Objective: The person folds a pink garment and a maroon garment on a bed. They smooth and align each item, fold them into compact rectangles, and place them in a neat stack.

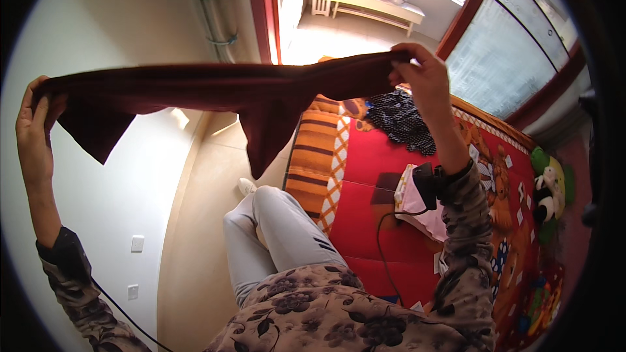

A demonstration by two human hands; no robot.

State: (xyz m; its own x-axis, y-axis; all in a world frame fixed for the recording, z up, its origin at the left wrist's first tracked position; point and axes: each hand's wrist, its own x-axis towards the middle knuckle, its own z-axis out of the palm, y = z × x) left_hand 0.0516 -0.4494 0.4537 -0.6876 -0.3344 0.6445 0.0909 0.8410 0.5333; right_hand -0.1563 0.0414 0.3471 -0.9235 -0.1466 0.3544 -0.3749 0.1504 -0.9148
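Note:
A dark maroon piece of clothing point(215, 88) is stretched out sideways in the air between my two raised hands. My left hand point(38, 114) pinches its left end, close to the white wall. My right hand point(422, 78) grips the other end, above the bed. Two pointed flaps of the cloth hang down, one near the left end and one right of the middle. What kind of garment it is, I cannot make out. On the bed under my right arm lies a folded pale pink garment point(417, 205), partly hidden by my sleeve.
A bed with a red patterned cover point(365, 189) fills the right side. A black dotted cloth point(401, 120) lies on it, and plush toys point(551, 189) sit at its far right. Beyond a doorway stands a low bench point(378, 3). A cable point(380, 241) runs from my right wrist.

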